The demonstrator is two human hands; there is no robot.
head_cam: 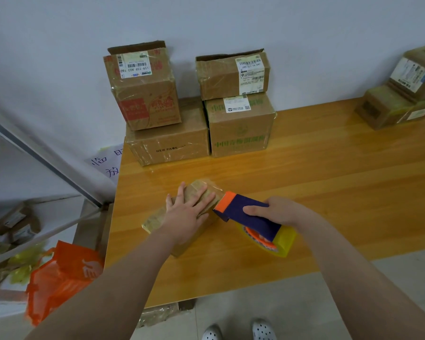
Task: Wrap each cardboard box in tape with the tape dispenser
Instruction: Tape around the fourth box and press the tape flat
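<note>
**Tape could skew, or the cutter could nick a finger, at the box edge**

Low in the centre of the frame, the small cardboard box lies on the wooden table. The faces that show are already glossy with tape. The left hand lies flat on top of it, fingers straight and spread, pressing down rather than grasping. The right hand is curled firmly round the blue body of the tape dispenser. The dispenser's orange cutter end sits at the box's right edge, just beside the left fingertips. The tape roll sits at the dispenser's near end, toward the lower right.

The closest hazard looks to be those fingertips: a pull or a twist to cut the strip could drag the serrated edge across them.

The box is light and held only by downward pressure. A hard tug on the tape would probably slide or turn it on the smooth tabletop, so the strip would go on crooked or creased.

If the dispenser tilts off line, the tape may fold onto itself and stick.

The stacked boxes at upper centre and the pile at upper right stand well apart, so bumping them seems unlikely.
</note>
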